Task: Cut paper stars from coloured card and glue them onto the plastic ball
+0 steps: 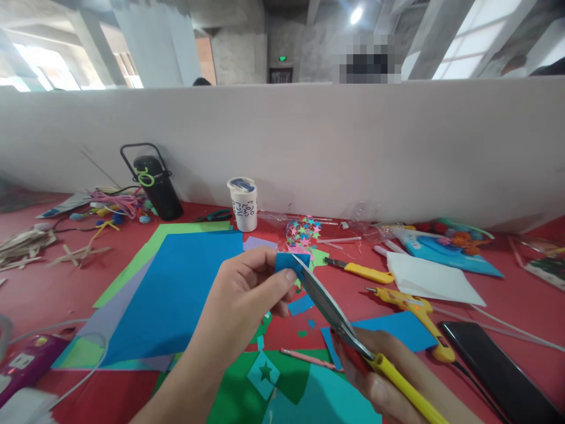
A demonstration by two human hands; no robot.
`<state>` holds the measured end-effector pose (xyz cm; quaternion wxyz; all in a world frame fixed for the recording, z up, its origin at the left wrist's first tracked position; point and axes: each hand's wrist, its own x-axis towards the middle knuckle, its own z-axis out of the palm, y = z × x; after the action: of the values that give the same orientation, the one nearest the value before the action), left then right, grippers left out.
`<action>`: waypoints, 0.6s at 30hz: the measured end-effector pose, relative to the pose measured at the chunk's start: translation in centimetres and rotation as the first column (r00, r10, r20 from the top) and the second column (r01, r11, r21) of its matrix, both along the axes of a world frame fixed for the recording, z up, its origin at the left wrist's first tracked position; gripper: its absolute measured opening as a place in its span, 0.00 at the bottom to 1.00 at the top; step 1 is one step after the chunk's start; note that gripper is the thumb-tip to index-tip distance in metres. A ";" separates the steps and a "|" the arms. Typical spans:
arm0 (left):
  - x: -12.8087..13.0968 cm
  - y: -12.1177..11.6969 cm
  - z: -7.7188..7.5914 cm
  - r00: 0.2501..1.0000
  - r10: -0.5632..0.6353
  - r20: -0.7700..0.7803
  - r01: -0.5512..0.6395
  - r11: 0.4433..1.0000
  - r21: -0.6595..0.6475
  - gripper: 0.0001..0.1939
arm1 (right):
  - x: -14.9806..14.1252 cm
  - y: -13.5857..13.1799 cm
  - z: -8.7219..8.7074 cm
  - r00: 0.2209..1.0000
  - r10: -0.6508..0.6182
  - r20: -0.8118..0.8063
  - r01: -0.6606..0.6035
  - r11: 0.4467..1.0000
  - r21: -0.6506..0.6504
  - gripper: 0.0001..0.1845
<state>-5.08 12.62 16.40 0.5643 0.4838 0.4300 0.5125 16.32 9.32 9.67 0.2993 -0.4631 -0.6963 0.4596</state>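
Between the thumb and fingers of my left hand [251, 285] is a small piece of blue paper [286, 259], held up above the table. My right hand [375, 377] is closed around the yellow and red handles of a pair of scissors [329, 306]. The blade tips meet the blue piece at its right part; whether they have cut into it I cannot tell. Below lies a light blue paper diamond with a star-shaped hole [263, 374], on green and turquoise sheets [326, 394]. A pink pencil [309, 359] rests beside it.
Blue sheets [176, 288] lie on the red table at left. A black bottle [156, 188] and white cup [244, 206] stand behind. Star confetti [304, 231], a yellow cutter [368, 272], glue gun [415, 312] and phone [494, 365] lie toward the right. A white partition [282, 141] rises behind.
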 end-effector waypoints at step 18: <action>0.1 -0.3 0.3 0.989 0.002 -0.147 -0.003 1.000 -0.002 0.04 | -0.4 0.1 0.0 0.999 0.008 -0.036 -0.009 0.999 -0.034 0.29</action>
<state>-4.95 12.35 16.69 0.5308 0.5192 0.4716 0.4756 15.92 9.40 9.68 0.3019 -0.4568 -0.6848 0.4809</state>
